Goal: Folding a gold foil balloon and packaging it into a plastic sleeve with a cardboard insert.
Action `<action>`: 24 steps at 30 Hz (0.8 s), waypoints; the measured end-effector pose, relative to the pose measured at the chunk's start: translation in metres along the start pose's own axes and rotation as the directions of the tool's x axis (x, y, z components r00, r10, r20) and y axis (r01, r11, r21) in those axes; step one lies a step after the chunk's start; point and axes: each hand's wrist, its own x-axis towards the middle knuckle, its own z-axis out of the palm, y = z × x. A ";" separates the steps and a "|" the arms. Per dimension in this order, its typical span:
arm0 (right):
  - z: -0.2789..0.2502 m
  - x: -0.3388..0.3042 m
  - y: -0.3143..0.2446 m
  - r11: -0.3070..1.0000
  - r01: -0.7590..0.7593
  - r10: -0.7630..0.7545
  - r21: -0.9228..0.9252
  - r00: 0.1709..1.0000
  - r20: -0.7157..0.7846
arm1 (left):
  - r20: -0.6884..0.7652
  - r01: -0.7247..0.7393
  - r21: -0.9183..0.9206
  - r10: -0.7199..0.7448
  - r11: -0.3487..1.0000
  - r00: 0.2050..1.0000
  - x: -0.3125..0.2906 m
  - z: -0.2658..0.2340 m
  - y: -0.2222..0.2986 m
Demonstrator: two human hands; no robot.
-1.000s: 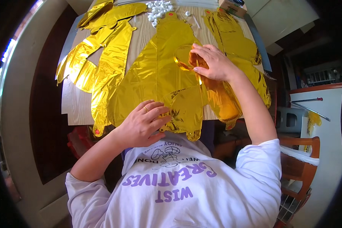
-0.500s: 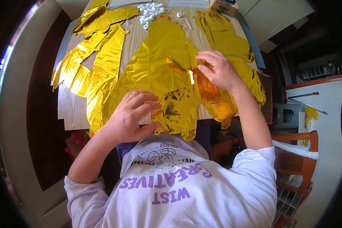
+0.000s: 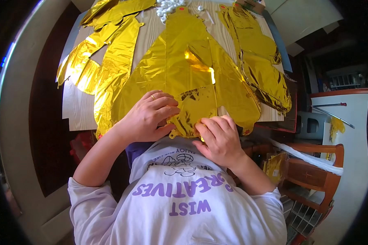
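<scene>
A large flat gold foil balloon (image 3: 188,41) lies spread over the middle of the table, with its near part folded into a flap (image 3: 196,104) at the table's front edge. My left hand (image 3: 151,112), a ring on one finger, curls around the left side of this flap with thumb and fingers. At the flap's near right corner my right hand (image 3: 221,136) is closed, pinching the foil between thumb and fingers. The exact grip under both hands is partly hidden.
More flat gold balloons lie on the left (image 3: 118,61) and the right (image 3: 253,45). Small white pieces (image 3: 167,9) are heaped at the far edge, beside a cardboard box (image 3: 251,5). A wooden chair (image 3: 310,171) stands to the lower right on the floor.
My right hand has come down from the balloon's upper right to the near flap corner and closed on it. The balloon's right part now lies spread out flat. My left hand stays at the flap.
</scene>
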 end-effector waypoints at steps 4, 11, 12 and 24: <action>0.000 0.000 0.000 1.000 -0.028 0.028 0.013 1.000 -0.011 | -0.017 -0.030 0.006 0.031 1.000 0.999 -0.004 -0.004 0.005; 0.001 0.003 0.001 0.998 -0.041 0.045 0.050 0.997 -0.069 | 0.015 -0.214 0.175 0.215 0.961 0.977 -0.022 0.009 0.017; 0.002 0.004 0.001 0.998 -0.044 0.047 0.050 0.997 -0.067 | 0.020 -0.244 0.217 0.246 0.945 0.969 -0.023 0.011 0.017; 0.003 0.008 0.000 0.999 -0.039 0.038 -0.018 0.997 -0.069 | -0.011 -0.103 0.005 0.103 0.995 0.995 -0.014 0.009 0.017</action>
